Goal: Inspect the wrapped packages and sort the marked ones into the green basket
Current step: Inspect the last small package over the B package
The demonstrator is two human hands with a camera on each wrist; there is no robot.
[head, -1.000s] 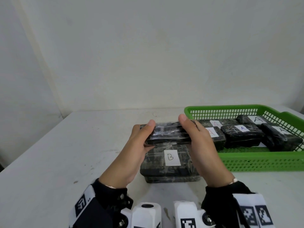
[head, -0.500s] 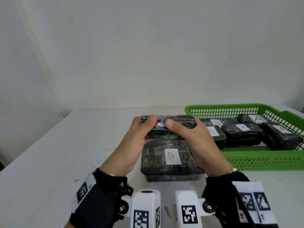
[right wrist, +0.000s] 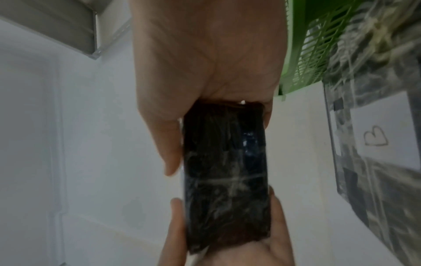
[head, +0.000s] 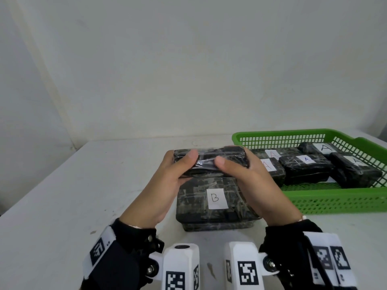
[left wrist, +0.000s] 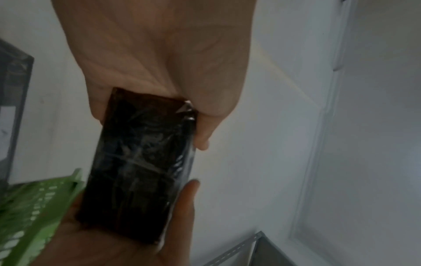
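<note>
1. Inspection step: left hand [head: 165, 185] and right hand [head: 259, 185] both grip the package [head: 211, 162] above the B box [head: 215, 204], beside the basket [head: 335, 199]
2. No mark shows; next, I judge, turn it to find one

held package [head: 209, 162]: black, plastic-wrapped, lengthwise between both hands, above the table, no label visible | B package [head: 215, 204]: flat on table, white label up | green basket [head: 335, 203]: right, holds black packages labelled A [head: 306, 167]

Packages [head: 305, 168] in basket [head: 335, 200], right
</note>
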